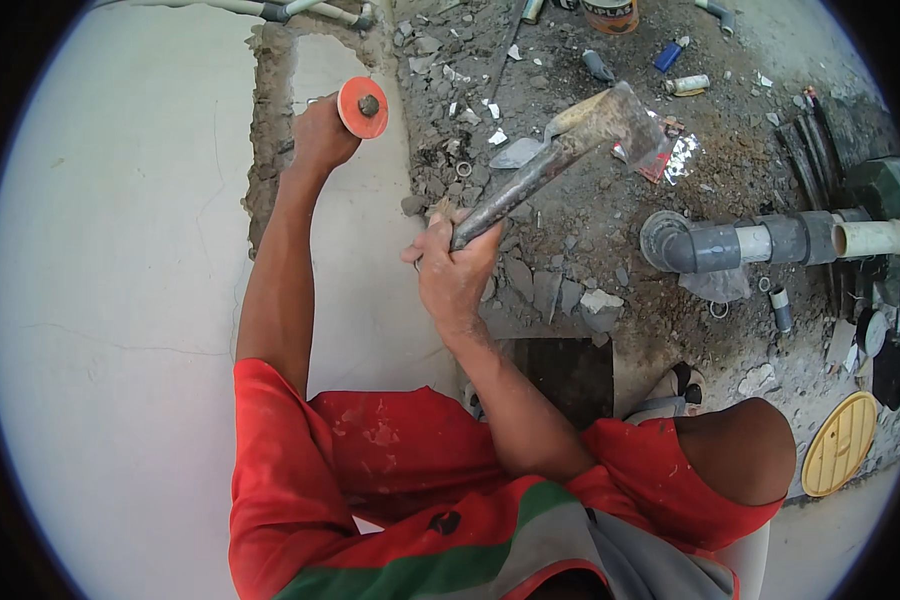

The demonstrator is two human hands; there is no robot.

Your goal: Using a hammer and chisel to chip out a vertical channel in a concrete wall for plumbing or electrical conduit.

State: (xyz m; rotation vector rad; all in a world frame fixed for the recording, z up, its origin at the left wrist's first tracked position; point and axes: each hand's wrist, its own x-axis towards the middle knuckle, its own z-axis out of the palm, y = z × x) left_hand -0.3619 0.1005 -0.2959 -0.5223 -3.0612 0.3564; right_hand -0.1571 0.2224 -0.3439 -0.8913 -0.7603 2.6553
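Observation:
My left hand (320, 140) is closed around a chisel, mostly hidden by the fist. Its round orange hand guard (354, 122) and dark, blunt striking end (369, 105) face up, beside a rough groove (268, 150) broken into the pale wall. To the right, my right hand (457, 272) grips a hammer (515, 192) low on its worn metal handle. The hammer's broad head, slightly blurred, is raised up and to the right, apart from the chisel. Where the chisel's tip rests is hidden from sight.
Rubble (545, 290) and dirt cover the ground at right. Grey pipe fittings (715, 248) lead to a cream pipe (870, 238). A yellow round cover (838, 444), a bucket (612, 14) and a blue object (668, 56) lie around. Pipes (310, 8) run along the top.

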